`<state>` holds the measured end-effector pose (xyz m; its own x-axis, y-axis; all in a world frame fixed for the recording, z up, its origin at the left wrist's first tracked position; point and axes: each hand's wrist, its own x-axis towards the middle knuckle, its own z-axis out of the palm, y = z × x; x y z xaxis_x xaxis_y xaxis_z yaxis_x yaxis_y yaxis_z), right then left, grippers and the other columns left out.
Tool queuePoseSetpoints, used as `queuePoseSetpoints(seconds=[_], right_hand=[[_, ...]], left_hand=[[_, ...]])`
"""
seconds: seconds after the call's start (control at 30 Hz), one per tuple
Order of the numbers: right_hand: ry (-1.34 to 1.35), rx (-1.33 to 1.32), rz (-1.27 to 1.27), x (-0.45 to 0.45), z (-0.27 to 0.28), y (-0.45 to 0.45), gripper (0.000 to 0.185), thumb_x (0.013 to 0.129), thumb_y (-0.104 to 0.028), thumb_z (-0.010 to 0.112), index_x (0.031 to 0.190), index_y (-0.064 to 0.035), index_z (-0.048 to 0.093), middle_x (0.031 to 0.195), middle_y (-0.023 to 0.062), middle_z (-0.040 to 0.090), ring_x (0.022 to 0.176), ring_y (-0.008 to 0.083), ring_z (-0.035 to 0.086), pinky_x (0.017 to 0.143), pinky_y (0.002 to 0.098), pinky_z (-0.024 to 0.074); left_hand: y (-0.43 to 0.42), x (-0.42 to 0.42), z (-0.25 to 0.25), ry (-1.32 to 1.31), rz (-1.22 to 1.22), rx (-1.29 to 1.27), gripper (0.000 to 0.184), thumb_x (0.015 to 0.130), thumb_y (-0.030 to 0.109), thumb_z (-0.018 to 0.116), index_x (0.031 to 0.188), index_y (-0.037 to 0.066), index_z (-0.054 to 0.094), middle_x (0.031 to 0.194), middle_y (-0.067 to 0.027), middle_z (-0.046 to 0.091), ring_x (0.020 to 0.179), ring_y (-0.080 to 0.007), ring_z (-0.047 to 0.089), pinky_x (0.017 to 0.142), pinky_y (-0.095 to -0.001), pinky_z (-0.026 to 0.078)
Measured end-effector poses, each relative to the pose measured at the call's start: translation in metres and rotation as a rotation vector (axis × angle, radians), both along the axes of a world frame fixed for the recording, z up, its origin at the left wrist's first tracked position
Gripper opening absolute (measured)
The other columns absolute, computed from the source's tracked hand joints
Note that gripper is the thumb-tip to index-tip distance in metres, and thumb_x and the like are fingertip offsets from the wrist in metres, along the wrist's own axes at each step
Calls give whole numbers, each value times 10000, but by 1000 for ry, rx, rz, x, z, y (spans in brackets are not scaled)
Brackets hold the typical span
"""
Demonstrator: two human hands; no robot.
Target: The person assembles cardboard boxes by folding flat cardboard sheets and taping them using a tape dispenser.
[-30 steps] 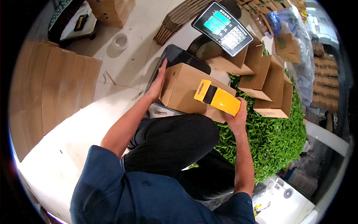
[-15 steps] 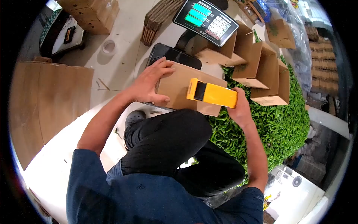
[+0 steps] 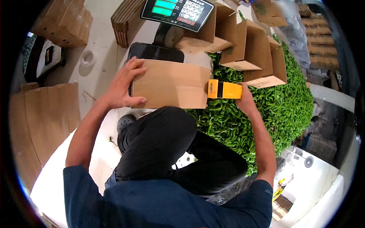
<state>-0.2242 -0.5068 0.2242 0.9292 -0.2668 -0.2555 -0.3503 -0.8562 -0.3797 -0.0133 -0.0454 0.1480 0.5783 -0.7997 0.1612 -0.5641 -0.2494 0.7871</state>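
A closed cardboard box lies on the black platform of a scale. My left hand spans the box's left end, fingers on its top edge and thumb on its lower part. At the box's right end, my right hand grips a yellow tape dispenser, whose head touches or nearly touches the box edge. The scale's lit display stands above the platform. A large heap of green peppers spreads under and right of the dispenser.
Open cardboard boxes stand on the heap's upper side. Flattened cardboard lies at left, with stacked boxes above. A tape roll rests on the floor. My bent legs are below the box.
The dispenser has moved right along the box top to its right end. My left hand has shifted from the box's side to span its left end. The view has turned.
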Motion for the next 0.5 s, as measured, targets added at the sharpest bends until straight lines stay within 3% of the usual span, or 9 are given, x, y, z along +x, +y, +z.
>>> queuePoseSetpoints(seconds=[0.13,0.2,0.23,0.3,0.33,0.37,0.43,0.5], right_hand=[[-114,156,-141,-23,-105,-5,563,785,48,706,1281,-65,465,1106,170,661,1051,338,655,902,388,518],[-249,235,-153,-19,-136,26,487,817,46,692,1253,-66,504,1070,126,682,999,291,682,872,368,535],[-282,479,-253,-18,-161,38,407,844,42,685,1215,-54,547,1088,77,685,1003,244,683,876,347,535],[-447,1322,-595,-19,-230,49,300,928,-32,641,1221,-53,583,1104,37,679,993,163,668,881,329,540],[-456,1445,-737,-10,-217,66,259,973,-73,601,1231,-56,589,1105,38,678,994,153,663,885,331,542],[-455,1201,-556,-7,-220,66,262,992,-93,574,1252,-61,582,1124,50,670,1009,152,654,892,340,542],[-359,1376,-671,3,-173,79,337,975,-86,603,1307,-58,550,1202,76,642,1084,163,623,932,346,524],[-295,1456,-599,1,-173,66,526,868,-58,729,1346,-63,509,1257,81,616,1129,173,604,967,342,504]], left_hand=[[-4,-10,36,-334,1,358,925,777,584,693,1505,100,390,1608,-154,292,1516,-361,189,1230,-542,102],[-25,-18,47,-435,-21,475,934,820,618,639,1528,77,357,1622,-156,268,1523,-354,167,1234,-552,50],[-44,-27,44,-421,-37,481,935,843,644,598,1531,63,349,1623,-158,267,1526,-350,160,1232,-560,30],[-90,-45,33,-461,-116,460,955,876,699,510,1533,28,335,1621,-161,269,1530,-341,151,1228,-577,5],[-120,-51,28,-512,-180,434,975,887,729,464,1530,8,329,1619,-163,273,1532,-335,148,1226,-586,0],[-149,-58,29,-510,-183,409,992,888,739,450,1530,-5,318,1618,-171,270,1531,-333,149,1227,-580,0],[-186,-71,35,-500,-195,396,1022,883,746,452,1529,-30,297,1616,-187,265,1530,-333,152,1228,-573,3],[-209,-83,40,-493,-218,422,1049,871,738,484,1528,-53,277,1614,-203,259,1528,-338,155,1229,-567,6]])
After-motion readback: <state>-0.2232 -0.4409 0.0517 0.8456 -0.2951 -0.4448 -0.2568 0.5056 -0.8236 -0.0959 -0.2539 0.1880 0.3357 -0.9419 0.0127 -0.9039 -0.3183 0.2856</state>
